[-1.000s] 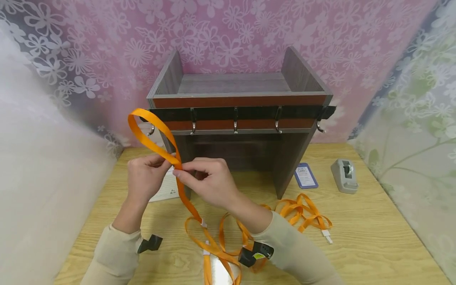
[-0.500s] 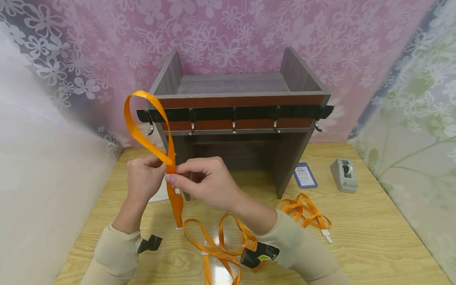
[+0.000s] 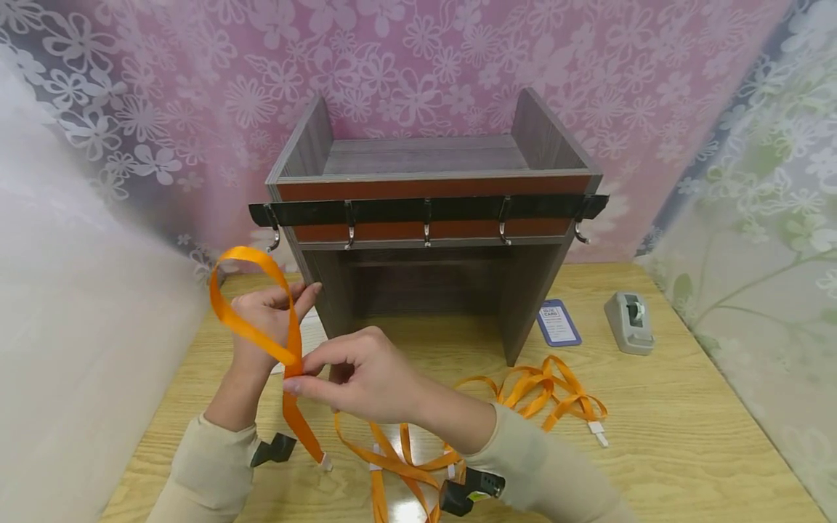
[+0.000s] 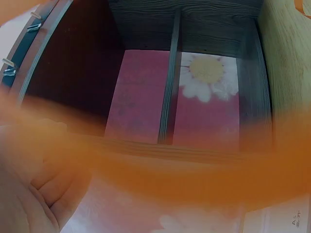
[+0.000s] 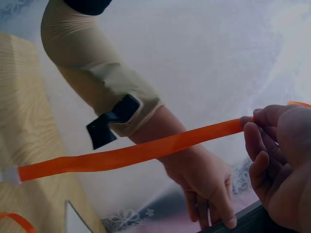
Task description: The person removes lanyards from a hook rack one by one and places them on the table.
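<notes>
My right hand [image 3: 369, 374] pinches an orange lanyard [image 3: 302, 428] between thumb and fingers. Above the pinch the strap forms a loop; below it, the doubled strap hangs to a white clip [image 3: 325, 462]. Behind the loop is my left hand [image 3: 261, 316], its fingers relaxed and holding nothing. Its fingertips are beside the left panel of a grey wooden rack [image 3: 438, 185]; whether they touch it I cannot tell. In the right wrist view the lanyard [image 5: 112, 159] stretches across in front of the left hand [image 5: 204, 177]. Blurred orange strap crosses the left wrist view.
A black strip [image 3: 392, 211] with several metal hooks runs along the rack's front. More orange lanyards [image 3: 556, 392] lie tangled on the wooden table [image 3: 693, 436]. Right of the rack are a blue-framed card holder [image 3: 559, 323] and a grey tape dispenser [image 3: 631, 325]. White paper [image 3: 312, 334] lies behind the left hand.
My right hand has moved left and down with the lanyard, and its loop dropped below the hook strip. My left hand has let go of the strap. The clip end has swung left.
</notes>
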### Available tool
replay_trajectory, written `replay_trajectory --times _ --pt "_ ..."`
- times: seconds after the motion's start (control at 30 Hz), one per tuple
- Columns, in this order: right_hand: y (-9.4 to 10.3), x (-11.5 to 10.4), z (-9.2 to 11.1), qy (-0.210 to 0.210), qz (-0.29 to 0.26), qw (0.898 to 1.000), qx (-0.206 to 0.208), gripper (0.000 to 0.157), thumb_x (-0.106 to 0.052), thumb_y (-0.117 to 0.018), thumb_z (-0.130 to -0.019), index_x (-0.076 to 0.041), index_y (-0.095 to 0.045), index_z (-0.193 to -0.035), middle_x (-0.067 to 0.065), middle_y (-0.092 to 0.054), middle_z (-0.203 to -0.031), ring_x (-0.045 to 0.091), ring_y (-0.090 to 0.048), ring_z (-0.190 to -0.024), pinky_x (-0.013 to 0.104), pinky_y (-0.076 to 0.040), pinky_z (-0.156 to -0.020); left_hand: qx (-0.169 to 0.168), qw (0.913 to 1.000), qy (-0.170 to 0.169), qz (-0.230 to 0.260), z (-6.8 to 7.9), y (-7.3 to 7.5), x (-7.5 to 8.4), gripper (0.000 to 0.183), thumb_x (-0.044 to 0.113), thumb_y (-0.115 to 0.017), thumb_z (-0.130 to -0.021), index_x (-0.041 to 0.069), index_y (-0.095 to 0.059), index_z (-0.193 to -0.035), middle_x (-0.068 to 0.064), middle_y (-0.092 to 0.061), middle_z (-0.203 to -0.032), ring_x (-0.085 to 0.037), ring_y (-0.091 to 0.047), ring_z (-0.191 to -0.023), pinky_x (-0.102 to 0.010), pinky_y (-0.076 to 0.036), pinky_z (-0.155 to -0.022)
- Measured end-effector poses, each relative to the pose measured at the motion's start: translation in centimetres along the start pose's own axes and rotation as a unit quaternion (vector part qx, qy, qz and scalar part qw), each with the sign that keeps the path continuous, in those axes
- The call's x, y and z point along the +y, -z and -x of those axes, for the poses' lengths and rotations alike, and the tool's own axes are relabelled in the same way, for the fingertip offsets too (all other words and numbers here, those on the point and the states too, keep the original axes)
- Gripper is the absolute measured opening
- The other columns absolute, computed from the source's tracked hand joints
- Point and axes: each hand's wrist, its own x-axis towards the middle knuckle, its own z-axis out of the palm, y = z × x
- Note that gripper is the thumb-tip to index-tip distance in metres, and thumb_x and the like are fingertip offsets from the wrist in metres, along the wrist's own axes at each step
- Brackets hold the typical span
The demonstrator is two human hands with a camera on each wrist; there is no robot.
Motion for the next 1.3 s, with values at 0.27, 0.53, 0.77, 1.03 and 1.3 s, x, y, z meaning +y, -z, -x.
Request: replay_trajectory --times 0.27,0.53,0.77,1.03,1.3 --pt "-0.9 1.8 1.5 0.006 0.052 0.998 -0.031 0.005 -0.013 -0.075 -0.09 -0.009 -0.079 -0.089 -0.004 -0.075 -0.078 -0.01 -0.048 -0.053 0.008 -0.045 -0.052 -0.051 0.9975 0.042 -0.026 0.1 0.2 0.1 0.019 0.018 -0.08 -0.087 0.002 -0.081 -0.076 -0.014 -0.078 -0.087 -0.029 -0.072 -0.073 -0.011 -0.045 -0.055" --pt "-2.0 5.2 3.9 -0.005 0.094 0.993 -0.075 0.009 -0.017 -0.073 -0.092 -0.012 -0.08 -0.094 -0.006 -0.077 -0.084 -0.012 -0.046 -0.056 0.004 -0.042 -0.054 -0.068 0.9924 0.102 -0.004 0.5 0.0 0.0 0.024 0.029 -0.078 -0.088 0.009 -0.081 -0.102 -0.01 -0.078 -0.091 -0.025 -0.075 -0.075 -0.006 -0.048 -0.06" --pt "-4.0 7.3 5.8 -0.074 0.05 0.988 -0.123 0.013 -0.021 -0.069 -0.096 -0.012 -0.079 -0.095 -0.005 -0.077 -0.088 -0.014 -0.041 -0.051 0.008 -0.04 -0.049 -0.08 0.9915 0.102 0.009 0.3 0.4 0.0 0.022 0.026 -0.08 -0.087 0.01 -0.081 -0.1 -0.008 -0.078 -0.089 0.008 -0.067 -0.068 -0.009 -0.05 -0.06" --pt "-5.7 9.3 7.2 -0.151 0.03 0.975 -0.161 0.015 -0.023 -0.068 -0.097 -0.013 -0.079 -0.095 -0.005 -0.077 -0.09 -0.013 -0.049 -0.052 0.009 -0.046 -0.053 -0.058 0.9962 0.064 0.012 0.2 0.4 -0.3 0.019 0.024 -0.081 -0.085 0.009 -0.082 -0.097 -0.01 -0.078 -0.084 0.022 -0.057 -0.063 -0.008 -0.047 -0.056" --pt "-7.0 11.7 8.2 -0.193 0.061 0.958 -0.202 0.017 -0.027 -0.068 -0.097 -0.015 -0.08 -0.092 -0.011 -0.075 -0.083 -0.015 -0.057 -0.064 0.007 -0.049 -0.061 -0.057 0.9955 0.073 0.016 0.3 0.3 -0.4 0.018 0.024 -0.079 -0.087 0.009 -0.081 -0.097 -0.012 -0.078 -0.086 0.029 -0.052 -0.066 -0.005 -0.046 -0.059"
